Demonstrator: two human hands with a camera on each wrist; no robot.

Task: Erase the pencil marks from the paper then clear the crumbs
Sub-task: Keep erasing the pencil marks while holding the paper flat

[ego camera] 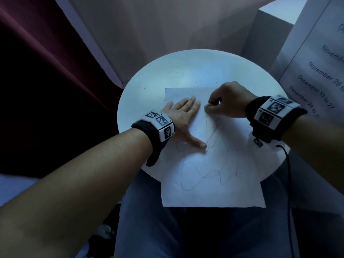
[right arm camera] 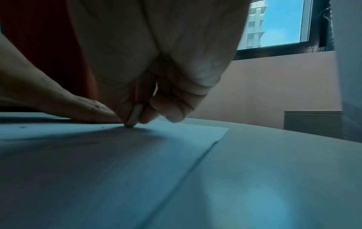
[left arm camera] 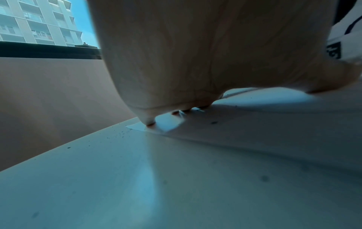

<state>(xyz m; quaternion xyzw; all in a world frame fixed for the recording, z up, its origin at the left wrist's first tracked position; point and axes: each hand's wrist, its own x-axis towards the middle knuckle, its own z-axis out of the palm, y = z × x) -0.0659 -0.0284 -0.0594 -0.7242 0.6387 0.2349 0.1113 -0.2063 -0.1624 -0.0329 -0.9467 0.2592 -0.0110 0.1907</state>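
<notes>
A white sheet of paper (ego camera: pixel 214 174) with looping pencil marks (ego camera: pixel 208 175) lies on a round white table (ego camera: pixel 186 71), its near edge hanging over my lap. My left hand (ego camera: pixel 184 116) lies flat on the sheet's upper left part, fingers straight and thumb spread. My right hand (ego camera: pixel 221 103) pinches a small pale eraser (right arm camera: pixel 135 116) between thumb and fingers, with its tip touching the paper (right arm camera: pixel 98 162) beside the left fingertips. Dark eraser crumbs (ego camera: pixel 158 98) are scattered on the table left of the sheet, and crumbs (left arm camera: pixel 119 134) show near the paper's corner (left arm camera: pixel 137 127).
A dark red curtain (ego camera: pixel 46 81) hangs on the left. A grey box (ego camera: pixel 270 34) and a printed board with dates (ego camera: pixel 316 62) stand at the right. A black cable (ego camera: pixel 288 183) runs from the right wrist band. My legs in blue jeans (ego camera: pixel 149 220) are under the table.
</notes>
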